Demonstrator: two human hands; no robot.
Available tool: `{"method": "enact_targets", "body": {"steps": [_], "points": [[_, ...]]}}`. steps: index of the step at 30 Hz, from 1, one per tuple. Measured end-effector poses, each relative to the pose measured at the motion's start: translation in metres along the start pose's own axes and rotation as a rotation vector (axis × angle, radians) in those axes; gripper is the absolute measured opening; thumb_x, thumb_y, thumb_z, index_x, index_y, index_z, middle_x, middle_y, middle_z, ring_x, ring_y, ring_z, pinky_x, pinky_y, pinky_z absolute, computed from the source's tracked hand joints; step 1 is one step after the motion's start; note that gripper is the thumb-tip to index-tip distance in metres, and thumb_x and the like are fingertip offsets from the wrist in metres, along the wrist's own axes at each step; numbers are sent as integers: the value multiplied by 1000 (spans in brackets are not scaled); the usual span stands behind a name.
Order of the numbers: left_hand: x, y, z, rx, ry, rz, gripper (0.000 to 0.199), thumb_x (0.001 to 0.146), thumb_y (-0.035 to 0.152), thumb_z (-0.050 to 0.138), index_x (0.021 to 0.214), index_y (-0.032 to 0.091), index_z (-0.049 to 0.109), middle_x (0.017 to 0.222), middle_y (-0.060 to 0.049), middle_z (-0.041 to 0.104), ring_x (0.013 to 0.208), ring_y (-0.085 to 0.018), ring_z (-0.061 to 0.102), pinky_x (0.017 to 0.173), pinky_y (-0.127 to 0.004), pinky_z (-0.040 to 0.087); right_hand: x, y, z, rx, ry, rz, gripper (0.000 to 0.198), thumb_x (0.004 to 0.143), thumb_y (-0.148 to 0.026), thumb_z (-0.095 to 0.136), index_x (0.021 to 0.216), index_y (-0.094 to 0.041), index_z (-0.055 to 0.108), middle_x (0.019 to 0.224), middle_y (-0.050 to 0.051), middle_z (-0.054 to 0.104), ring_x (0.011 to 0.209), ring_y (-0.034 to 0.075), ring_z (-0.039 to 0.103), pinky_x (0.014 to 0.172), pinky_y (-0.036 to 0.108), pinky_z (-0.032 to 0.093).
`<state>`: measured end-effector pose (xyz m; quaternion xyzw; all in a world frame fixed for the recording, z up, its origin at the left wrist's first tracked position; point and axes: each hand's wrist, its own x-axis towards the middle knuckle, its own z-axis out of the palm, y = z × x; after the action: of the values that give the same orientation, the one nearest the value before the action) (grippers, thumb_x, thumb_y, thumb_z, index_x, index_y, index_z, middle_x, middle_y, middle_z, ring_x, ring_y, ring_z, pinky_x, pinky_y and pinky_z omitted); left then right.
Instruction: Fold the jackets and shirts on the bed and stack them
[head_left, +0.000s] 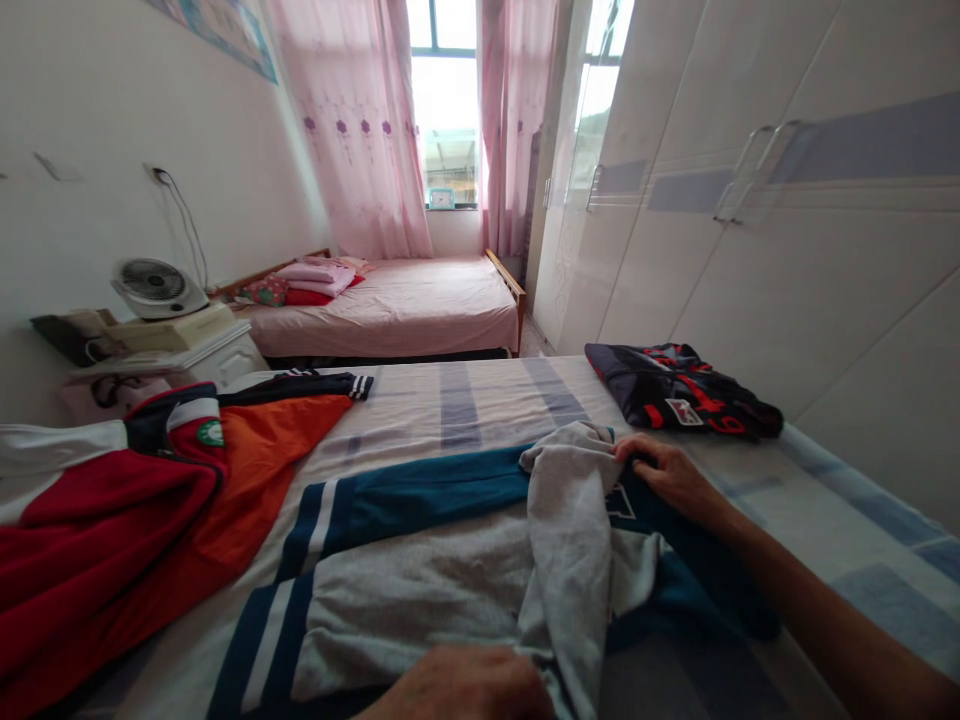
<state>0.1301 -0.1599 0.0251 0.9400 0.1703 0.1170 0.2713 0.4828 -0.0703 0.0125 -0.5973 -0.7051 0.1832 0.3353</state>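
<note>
A grey and teal sweatshirt (435,575) with white-striped bands lies on the near bed, partly folded over itself. One grey sleeve (566,530) crosses its body. My right hand (671,480) pinches the teal fabric at the far right, beside the bunched end of that sleeve. At the bottom edge, my left hand (469,690) is curled on the near side of the sweatshirt; its fingertips are hidden and the frame cuts it off.
A red, orange and white jacket (157,490) lies spread at left. A folded dark garment with red lettering (675,390) sits at the bed's (480,400) far right. Beyond are a pink bed (420,300), a fan (154,288) and a white wardrobe (690,250).
</note>
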Motion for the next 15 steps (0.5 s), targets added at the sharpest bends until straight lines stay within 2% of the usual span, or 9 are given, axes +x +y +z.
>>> {"method": "enact_targets", "body": {"steps": [3, 5, 6, 9, 11, 15], "points": [[2, -13, 3, 109, 165, 4, 29, 82, 40, 60, 107, 27, 55, 103, -2, 62, 81, -13, 61, 64, -18, 44, -7, -5, -1, -146, 118, 61, 23, 71, -16, 44, 83, -20, 62, 92, 4, 64, 86, 21, 61, 82, 35, 45], [5, -17, 5, 192, 215, -3, 39, 79, 39, 63, 115, 28, 51, 114, -5, 59, 88, -15, 61, 66, -19, 45, -13, -15, -2, -214, 99, -6, 21, 74, -15, 44, 82, -20, 62, 92, 5, 63, 86, 20, 60, 81, 34, 45], [6, -17, 6, 237, 208, 10, 39, 79, 36, 63, 116, 29, 51, 116, -4, 57, 88, -15, 60, 65, -19, 46, -18, -21, -2, -233, 45, -54, 20, 76, -14, 44, 82, -20, 62, 93, 5, 62, 88, 20, 60, 81, 34, 45], [10, -7, 15, 382, 167, 62, 24, 81, 32, 62, 103, 30, 55, 102, 0, 61, 73, -12, 59, 55, -17, 41, -31, -37, -1, -243, -174, -159, 24, 80, -13, 45, 88, -22, 66, 98, 4, 63, 93, 19, 59, 84, 33, 46], [13, 1, 22, 478, 135, 45, 22, 79, 34, 65, 97, 26, 56, 87, 1, 62, 63, -12, 56, 48, -20, 37, -39, -45, 3, -244, -239, -182, 25, 80, -13, 48, 93, -23, 67, 101, 5, 64, 96, 19, 59, 86, 34, 47], [22, 9, 35, 602, 133, -24, 51, 77, 35, 66, 123, 25, 47, 82, -3, 61, 61, -16, 55, 47, -25, 34, -48, -54, 13, -262, -197, -178, 29, 80, -12, 50, 104, -20, 65, 108, 7, 63, 102, 20, 58, 91, 36, 47]]}}
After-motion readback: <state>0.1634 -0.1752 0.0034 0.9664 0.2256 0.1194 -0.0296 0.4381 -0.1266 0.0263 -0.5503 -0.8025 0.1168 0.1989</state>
